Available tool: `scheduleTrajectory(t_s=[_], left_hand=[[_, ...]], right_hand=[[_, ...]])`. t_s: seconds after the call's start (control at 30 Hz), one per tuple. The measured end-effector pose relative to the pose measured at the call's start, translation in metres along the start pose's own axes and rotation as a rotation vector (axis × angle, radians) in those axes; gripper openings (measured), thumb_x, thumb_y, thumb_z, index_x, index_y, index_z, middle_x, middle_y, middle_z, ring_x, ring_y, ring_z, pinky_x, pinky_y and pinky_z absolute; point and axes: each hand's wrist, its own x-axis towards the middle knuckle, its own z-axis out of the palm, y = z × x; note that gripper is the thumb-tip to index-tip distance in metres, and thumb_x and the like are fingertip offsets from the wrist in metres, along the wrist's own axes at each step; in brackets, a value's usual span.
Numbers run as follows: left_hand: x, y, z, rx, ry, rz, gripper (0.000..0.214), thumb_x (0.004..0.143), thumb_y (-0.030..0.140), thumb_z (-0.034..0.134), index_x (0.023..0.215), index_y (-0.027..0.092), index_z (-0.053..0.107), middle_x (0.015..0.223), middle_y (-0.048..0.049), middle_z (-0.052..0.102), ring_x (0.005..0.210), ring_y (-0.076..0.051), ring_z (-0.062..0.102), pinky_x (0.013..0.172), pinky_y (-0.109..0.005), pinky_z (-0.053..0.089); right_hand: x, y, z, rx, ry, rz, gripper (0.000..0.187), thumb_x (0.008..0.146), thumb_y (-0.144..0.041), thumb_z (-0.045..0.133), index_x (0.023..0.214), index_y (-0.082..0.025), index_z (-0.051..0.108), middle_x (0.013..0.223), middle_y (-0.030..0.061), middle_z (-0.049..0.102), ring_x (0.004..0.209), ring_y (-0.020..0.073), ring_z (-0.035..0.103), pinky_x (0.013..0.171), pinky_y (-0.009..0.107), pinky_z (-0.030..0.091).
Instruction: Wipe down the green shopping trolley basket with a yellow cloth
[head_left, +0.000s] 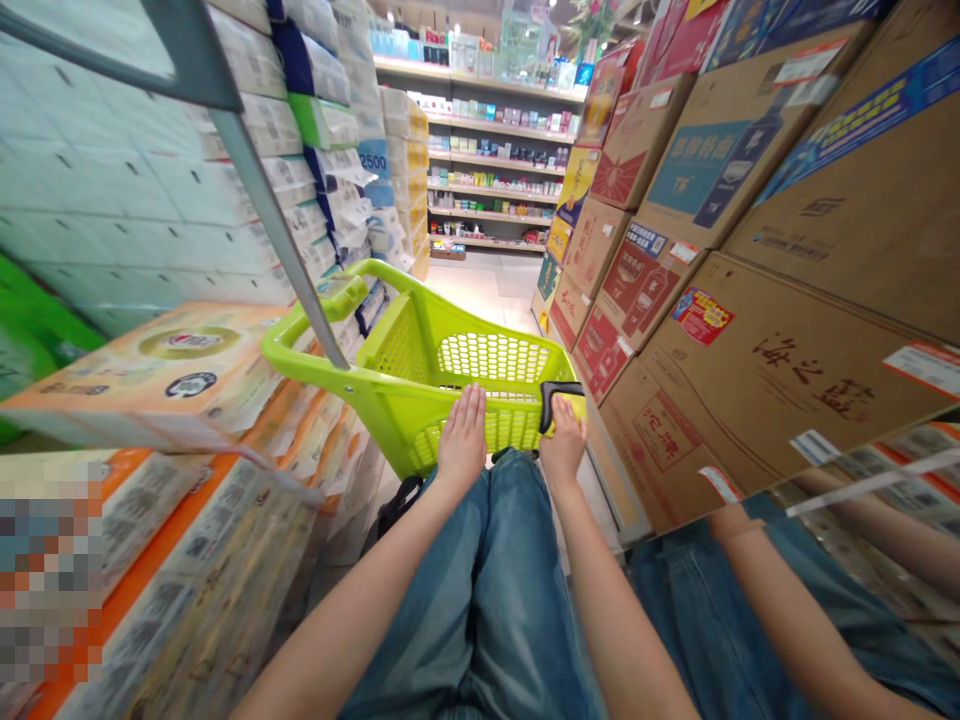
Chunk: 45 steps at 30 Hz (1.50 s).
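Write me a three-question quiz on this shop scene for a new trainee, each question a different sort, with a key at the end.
1. Which hand is at the black-edged corner of the green basket?

2. What is stacked along the right side of the view?
(a) bicycles
(b) cardboard boxes
(c) mattresses

3. True or false: the left hand is clenched into a fist.

Key:
1. The right hand.
2. (b)
3. False; it is open, held out straight beside the near side of the green basket.
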Motion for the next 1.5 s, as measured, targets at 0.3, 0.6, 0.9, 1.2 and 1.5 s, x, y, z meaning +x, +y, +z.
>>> scheduleTrajectory(t_s=[0.3, 0.6, 0.9, 1.2, 1.5], left_hand=[[0.001, -0.001, -0.001, 0.023, -0.006, 0.005, 0.076, 0.084, 0.009, 0.04, 0.154, 0.006, 0.012, 0.162, -0.0138, 0.021, 0.151, -0.023, 0.01, 0.122, -0.042, 0.02], [0.001, 0.0, 0.003, 0.035, 0.003, -0.009, 0.073, 0.089, 0.015, 0.039, 0.155, 0.008, 0.009, 0.162, -0.0117, 0.021, 0.151, -0.023, 0.013, 0.122, -0.041, 0.021], [0.002, 0.001, 0.002, 0.054, -0.001, -0.019, 0.064, 0.096, 0.024, 0.033, 0.155, 0.008, 0.013, 0.162, -0.0108, 0.017, 0.151, -0.021, 0.01, 0.123, -0.04, 0.02], [0.003, 0.0, 0.004, 0.054, 0.014, -0.014, 0.064, 0.098, 0.026, 0.031, 0.155, 0.009, 0.009, 0.162, -0.0099, 0.016, 0.151, -0.02, 0.01, 0.123, -0.04, 0.02], [0.002, 0.001, 0.005, 0.059, 0.012, -0.019, 0.064, 0.096, 0.023, 0.033, 0.155, 0.007, 0.013, 0.162, -0.0101, 0.016, 0.151, -0.02, 0.009, 0.123, -0.039, 0.019]], right_hand=[[-0.009, -0.061, 0.01, 0.075, -0.199, -0.312, 0.076, 0.071, 0.0, 0.042, 0.144, -0.022, 0.044, 0.147, 0.0037, 0.05, 0.141, 0.016, 0.039, 0.121, 0.041, 0.018], [0.009, 0.061, -0.021, 0.083, 0.038, -0.012, 0.066, 0.072, -0.003, 0.042, 0.134, -0.019, 0.057, 0.135, 0.0102, 0.062, 0.13, 0.0208, 0.052, 0.114, 0.044, 0.034], [-0.007, -0.053, 0.017, 0.088, -0.111, -0.184, 0.072, 0.072, -0.003, 0.047, 0.142, -0.019, 0.048, 0.144, 0.0071, 0.054, 0.139, 0.0208, 0.043, 0.117, 0.045, 0.024], [-0.004, 0.002, -0.008, 0.063, -0.111, -0.245, 0.07, 0.074, -0.004, 0.045, 0.142, -0.023, 0.047, 0.143, 0.0061, 0.055, 0.137, 0.018, 0.045, 0.116, 0.042, 0.024], [0.003, 0.018, -0.005, -0.009, 0.062, 0.186, 0.075, 0.067, -0.004, 0.043, 0.14, -0.02, 0.049, 0.145, 0.0113, 0.052, 0.138, 0.0261, 0.042, 0.113, 0.055, 0.023]])
